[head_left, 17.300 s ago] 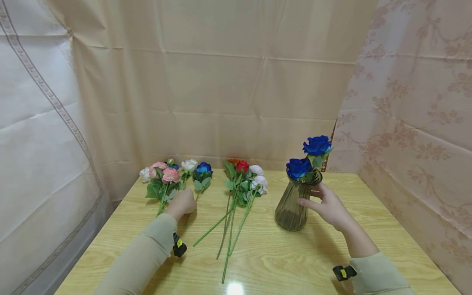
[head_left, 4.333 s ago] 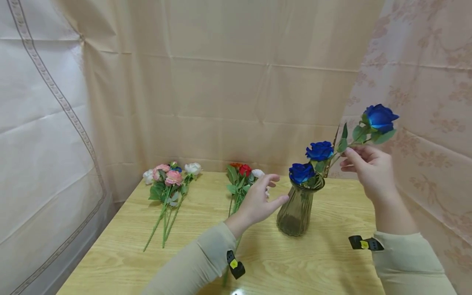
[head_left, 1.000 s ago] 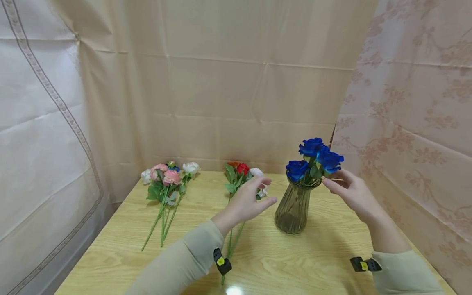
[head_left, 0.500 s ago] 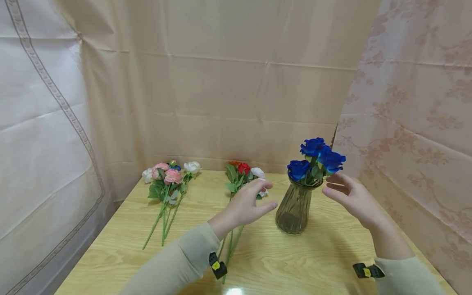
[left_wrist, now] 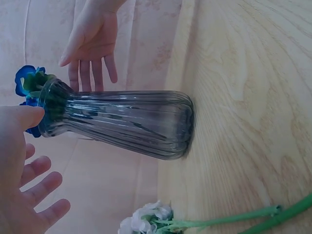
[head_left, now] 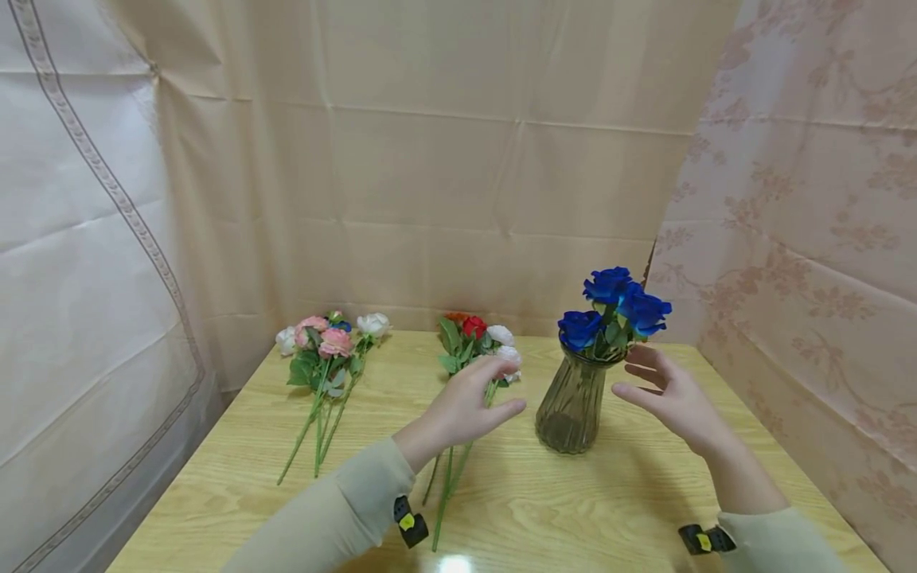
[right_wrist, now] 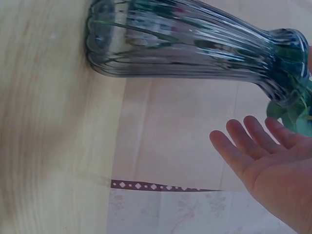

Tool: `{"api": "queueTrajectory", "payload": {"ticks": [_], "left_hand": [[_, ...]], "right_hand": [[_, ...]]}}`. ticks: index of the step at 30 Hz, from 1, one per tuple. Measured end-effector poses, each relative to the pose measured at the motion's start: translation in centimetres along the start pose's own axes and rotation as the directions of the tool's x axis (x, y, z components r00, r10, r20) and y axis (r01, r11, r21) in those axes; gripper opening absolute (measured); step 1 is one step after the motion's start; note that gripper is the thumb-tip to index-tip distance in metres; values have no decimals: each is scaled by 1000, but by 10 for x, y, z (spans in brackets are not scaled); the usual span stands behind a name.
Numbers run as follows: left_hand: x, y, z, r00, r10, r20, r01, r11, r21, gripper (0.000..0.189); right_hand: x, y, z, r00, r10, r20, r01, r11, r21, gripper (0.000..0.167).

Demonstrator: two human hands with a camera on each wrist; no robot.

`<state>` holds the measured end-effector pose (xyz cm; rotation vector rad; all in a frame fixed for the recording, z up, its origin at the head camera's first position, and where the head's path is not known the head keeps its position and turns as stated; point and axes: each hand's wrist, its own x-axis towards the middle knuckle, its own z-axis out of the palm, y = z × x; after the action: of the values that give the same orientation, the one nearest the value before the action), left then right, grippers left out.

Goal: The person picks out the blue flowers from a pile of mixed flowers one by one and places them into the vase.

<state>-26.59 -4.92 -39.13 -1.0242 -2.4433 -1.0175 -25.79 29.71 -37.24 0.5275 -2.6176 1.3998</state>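
A ribbed, smoky glass vase (head_left: 569,410) stands upright on the right half of the table, with three blue roses (head_left: 609,285) in its mouth. My right hand (head_left: 677,398) is just right of the vase's neck, fingers spread and holding nothing. To the vase's left, my left hand (head_left: 462,410) hovers with thumb and fingers apart, also holding nothing. Behind and below that hand lies a bunch with a red rose (head_left: 474,326) and white flowers (head_left: 505,354), part of its stems hidden by the hand. In the right wrist view, stems show through the glass vase (right_wrist: 185,41).
On the table's left lies another bunch, with pink flowers (head_left: 335,343), white flowers (head_left: 373,324) and a bit of blue. The wooden table (head_left: 573,517) meets a beige curtain (head_left: 423,175) at the back and a floral cloth (head_left: 809,239) on the right.
The third blue rose, held by my right hand earlier, now stands in the vase, released. Both hands have drawn slightly lower, the left also a little leftward.
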Motion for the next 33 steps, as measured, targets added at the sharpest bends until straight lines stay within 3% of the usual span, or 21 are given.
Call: {"api": "queueTrajectory", "payload": {"ticks": [8,23,33], "left_hand": [[-6,-5,0,999,-33,16,33,999,18,51],[-18,-16,2,995,-87,42,86,996,24,53],[-25,-23,0,988,-147,43,147,989,0,53]], "right_hand": [[3,6,16,999,-39,-6,39,998,54,75],[10,19,37,1000,26,-17,-25,999,32,73],[10,16,43,999,29,-24,-28,999,32,77]]}}
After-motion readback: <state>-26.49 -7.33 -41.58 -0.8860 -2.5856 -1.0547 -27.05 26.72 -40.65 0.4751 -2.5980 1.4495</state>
